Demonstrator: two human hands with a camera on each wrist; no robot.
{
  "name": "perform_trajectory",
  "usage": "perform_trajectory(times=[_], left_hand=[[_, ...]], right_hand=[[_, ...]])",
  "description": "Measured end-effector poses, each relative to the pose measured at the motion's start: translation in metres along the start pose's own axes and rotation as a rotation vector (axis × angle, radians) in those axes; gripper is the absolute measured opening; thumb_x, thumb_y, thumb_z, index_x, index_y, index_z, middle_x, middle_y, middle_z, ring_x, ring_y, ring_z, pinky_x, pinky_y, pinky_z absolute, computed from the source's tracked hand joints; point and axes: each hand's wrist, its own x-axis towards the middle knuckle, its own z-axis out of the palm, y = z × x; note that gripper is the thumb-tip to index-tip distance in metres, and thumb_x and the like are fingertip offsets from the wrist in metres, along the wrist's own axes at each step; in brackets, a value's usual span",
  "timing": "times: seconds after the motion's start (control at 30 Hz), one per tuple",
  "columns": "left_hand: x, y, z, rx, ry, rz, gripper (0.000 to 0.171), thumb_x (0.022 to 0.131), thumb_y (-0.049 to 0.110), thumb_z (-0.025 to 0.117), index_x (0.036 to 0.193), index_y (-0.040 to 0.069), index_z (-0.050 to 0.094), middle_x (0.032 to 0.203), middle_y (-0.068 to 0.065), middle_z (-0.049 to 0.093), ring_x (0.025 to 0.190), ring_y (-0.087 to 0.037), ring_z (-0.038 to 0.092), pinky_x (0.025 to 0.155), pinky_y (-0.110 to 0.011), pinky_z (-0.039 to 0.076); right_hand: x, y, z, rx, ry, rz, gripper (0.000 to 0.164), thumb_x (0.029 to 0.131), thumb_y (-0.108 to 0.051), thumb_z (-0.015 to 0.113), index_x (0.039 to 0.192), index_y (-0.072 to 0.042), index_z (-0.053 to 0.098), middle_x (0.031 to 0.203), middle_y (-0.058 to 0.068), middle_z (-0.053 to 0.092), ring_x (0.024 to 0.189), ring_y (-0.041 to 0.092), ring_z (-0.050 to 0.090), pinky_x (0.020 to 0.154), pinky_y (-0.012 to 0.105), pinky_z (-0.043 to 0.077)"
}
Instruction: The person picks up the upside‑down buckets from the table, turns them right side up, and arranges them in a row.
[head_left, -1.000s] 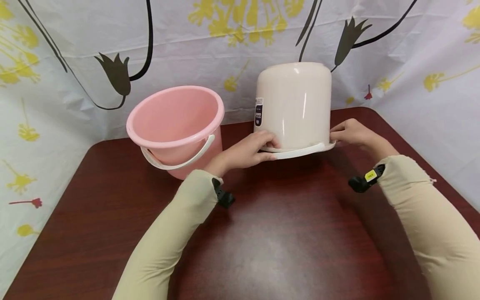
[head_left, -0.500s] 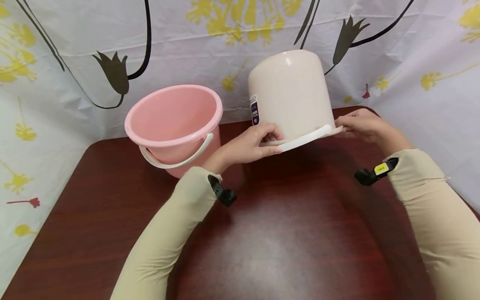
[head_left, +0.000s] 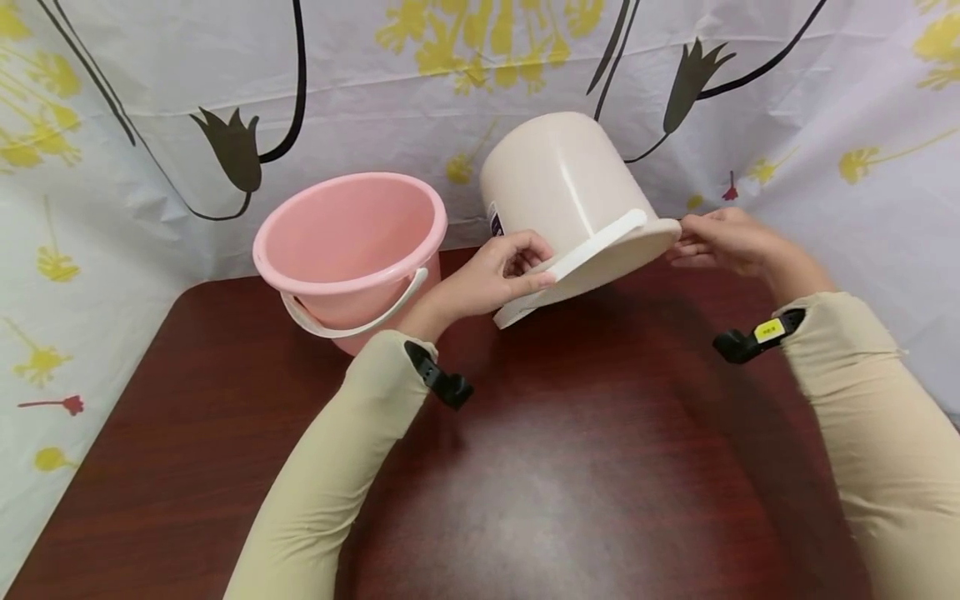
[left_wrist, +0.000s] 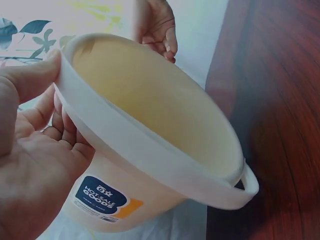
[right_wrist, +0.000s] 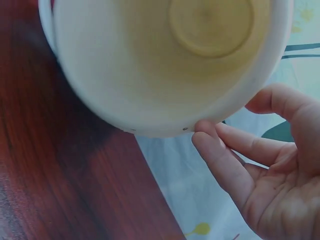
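Note:
A cream plastic bucket (head_left: 562, 175) is tipped over, its mouth facing down toward the front right and its base up at the back left. My left hand (head_left: 498, 275) pinches the near left rim together with the white handle (left_wrist: 130, 145), thumb in front and fingers curled behind. At the right end of the rim, my right hand (head_left: 731, 242) holds the edge with its fingertips; other fingers (right_wrist: 272, 100) lie along the outside. The bare inside shows in both wrist views, and a dark label (left_wrist: 102, 195) is on the outer wall.
A pink bucket (head_left: 348, 233) stands upright on the left of the dark red wooden table (head_left: 525, 467), close beside my left forearm, its white handle (head_left: 375, 321) hanging in front. A white patterned sheet (head_left: 360, 83) hangs behind the table.
The cream bucket has gone from nearly upside down to tilted, its base leaning left and its mouth turning toward the front right. My right hand has moved slightly right and up with the rim.

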Motion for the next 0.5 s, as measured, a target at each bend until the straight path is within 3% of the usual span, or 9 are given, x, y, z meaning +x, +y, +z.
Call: perform_trajectory(times=[0.27, 0.5], left_hand=[[-0.003, 0.002, -0.006, -0.25, 0.084, -0.024, 0.015, 0.086, -0.007, 0.054, 0.1, -0.013, 0.051, 0.083, -0.004, 0.052, 0.077, -0.012, 0.05, 0.071, -0.023, 0.041], [-0.003, 0.002, -0.006, -0.448, 0.172, -0.046, 0.012, 0.09, -0.009, 0.046, 0.101, -0.012, 0.049, 0.082, -0.003, 0.051, 0.079, -0.011, 0.048, 0.071, -0.022, 0.039]], right_hand=[[-0.005, -0.013, -0.002, 0.167, -0.025, -0.107, 0.02, 0.092, -0.008, 0.053, 0.082, -0.005, 0.071, 0.08, 0.009, 0.068, 0.071, 0.018, 0.066, 0.066, 0.029, 0.053], [-0.009, -0.016, -0.004, 0.162, -0.065, -0.122, 0.019, 0.092, -0.006, 0.053, 0.085, -0.003, 0.07, 0.084, 0.01, 0.068, 0.075, 0.02, 0.067, 0.067, 0.032, 0.053]])
